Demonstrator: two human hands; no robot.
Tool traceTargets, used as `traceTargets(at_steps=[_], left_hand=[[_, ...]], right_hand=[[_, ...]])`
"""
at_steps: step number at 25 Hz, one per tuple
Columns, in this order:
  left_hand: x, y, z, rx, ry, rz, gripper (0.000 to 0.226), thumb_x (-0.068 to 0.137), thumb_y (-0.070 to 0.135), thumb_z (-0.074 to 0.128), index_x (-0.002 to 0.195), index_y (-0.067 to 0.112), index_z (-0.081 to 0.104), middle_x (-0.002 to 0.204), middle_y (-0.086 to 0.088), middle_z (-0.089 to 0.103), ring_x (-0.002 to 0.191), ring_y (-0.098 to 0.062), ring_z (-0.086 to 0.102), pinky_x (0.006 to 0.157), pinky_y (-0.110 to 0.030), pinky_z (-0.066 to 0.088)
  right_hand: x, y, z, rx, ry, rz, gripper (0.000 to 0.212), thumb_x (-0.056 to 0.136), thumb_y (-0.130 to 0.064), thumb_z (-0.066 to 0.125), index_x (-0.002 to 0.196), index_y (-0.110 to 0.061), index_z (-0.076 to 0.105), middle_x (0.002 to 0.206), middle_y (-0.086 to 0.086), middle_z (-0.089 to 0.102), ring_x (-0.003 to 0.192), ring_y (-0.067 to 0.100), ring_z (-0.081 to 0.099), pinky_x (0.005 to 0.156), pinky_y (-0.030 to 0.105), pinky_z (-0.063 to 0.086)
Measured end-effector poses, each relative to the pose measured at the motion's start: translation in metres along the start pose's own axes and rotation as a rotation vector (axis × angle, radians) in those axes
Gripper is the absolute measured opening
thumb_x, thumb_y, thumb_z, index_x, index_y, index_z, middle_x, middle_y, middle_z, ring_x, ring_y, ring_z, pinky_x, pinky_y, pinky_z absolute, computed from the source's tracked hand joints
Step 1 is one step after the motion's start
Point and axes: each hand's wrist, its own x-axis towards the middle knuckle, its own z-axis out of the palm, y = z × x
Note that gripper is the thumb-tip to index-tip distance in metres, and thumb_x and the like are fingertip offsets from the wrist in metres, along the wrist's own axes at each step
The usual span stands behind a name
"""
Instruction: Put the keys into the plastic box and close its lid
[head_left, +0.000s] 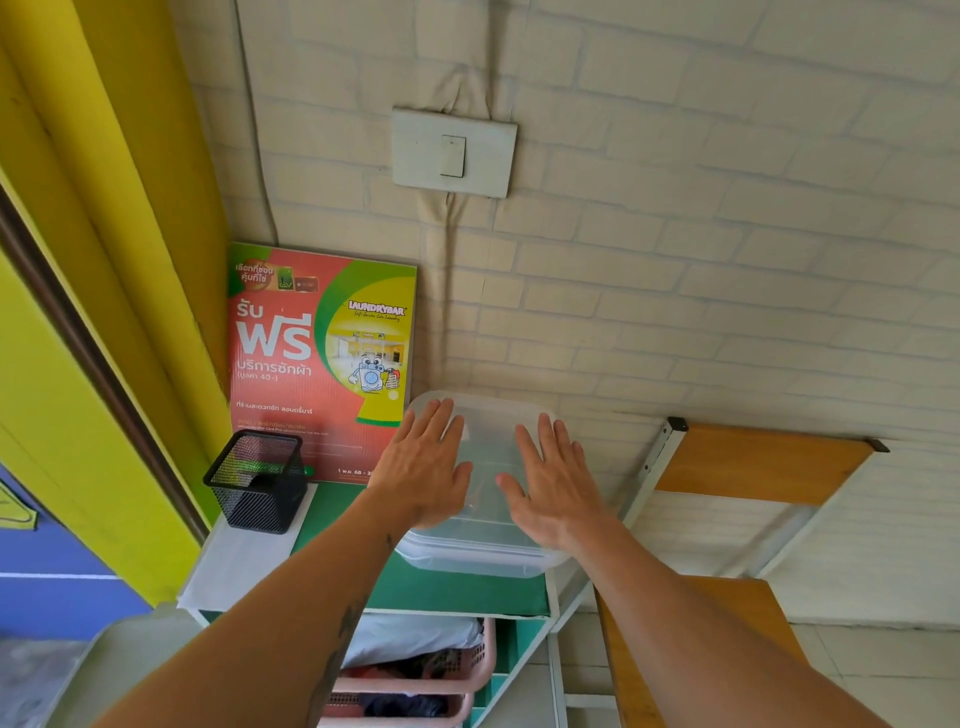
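Note:
A clear plastic box (470, 553) stands on the green shelf top (447, 590) against the brick-pattern wall, with its translucent lid (488, 431) lying on top of it. My left hand (423, 467) lies flat on the left half of the lid, fingers spread. My right hand (550, 480) lies flat on the right half, fingers spread too. A faint dark shape shows through the lid between my hands; I cannot tell whether it is the keys.
A black mesh pen holder (257, 480) stands at the shelf's left end. A red and green laundry poster (319, 358) leans on the wall behind. A pink basket (415, 680) sits in the shelf below. A folded wooden table (748, 467) leans at right. Yellow curtain at left.

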Motion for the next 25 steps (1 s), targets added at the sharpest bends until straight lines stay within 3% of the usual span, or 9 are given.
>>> traceTargets(at_steps=[9, 18, 21, 25], left_hand=[[0.002, -0.007, 0.020, 0.001, -0.019, -0.023, 0.073, 0.094, 0.050, 0.016, 0.154, 0.009, 0.008, 0.164, -0.011, 0.001, 0.151, -0.025, -0.003, 0.122, -0.042, 0.000], [0.003, -0.006, 0.022, 0.065, -0.067, -0.015, 0.073, 0.094, 0.051, 0.011, 0.154, 0.009, 0.003, 0.164, -0.013, -0.002, 0.150, -0.026, -0.005, 0.122, -0.044, 0.000], [0.003, -0.006, 0.021, 0.063, -0.071, -0.015, 0.073, 0.094, 0.051, 0.010, 0.154, 0.009, 0.003, 0.164, -0.013, -0.002, 0.150, -0.026, -0.005, 0.122, -0.044, 0.000], [0.003, -0.004, 0.015, 0.062, -0.071, -0.016, 0.073, 0.094, 0.051, 0.015, 0.153, 0.008, 0.009, 0.164, -0.014, 0.005, 0.150, -0.029, 0.001, 0.122, -0.046, 0.006]], right_hand=[[0.006, 0.006, 0.015, -0.055, -0.017, -0.006, 0.088, 0.081, -0.072, -0.002, 0.154, -0.023, -0.014, 0.159, 0.011, -0.025, 0.145, 0.025, -0.026, 0.118, 0.043, -0.011], [0.006, 0.004, 0.019, -0.083, -0.005, 0.005, 0.089, 0.079, -0.072, -0.006, 0.154, -0.024, -0.014, 0.160, 0.012, -0.024, 0.146, 0.026, -0.025, 0.119, 0.045, -0.008], [0.005, 0.003, 0.016, -0.083, -0.018, 0.009, 0.088, 0.081, -0.071, -0.003, 0.154, -0.023, -0.012, 0.161, 0.012, -0.022, 0.146, 0.026, -0.024, 0.119, 0.046, -0.007], [0.007, 0.002, 0.006, -0.032, -0.071, 0.020, 0.081, 0.092, -0.066, 0.020, 0.156, -0.023, -0.006, 0.162, 0.011, -0.018, 0.147, 0.026, -0.020, 0.120, 0.045, -0.005]])
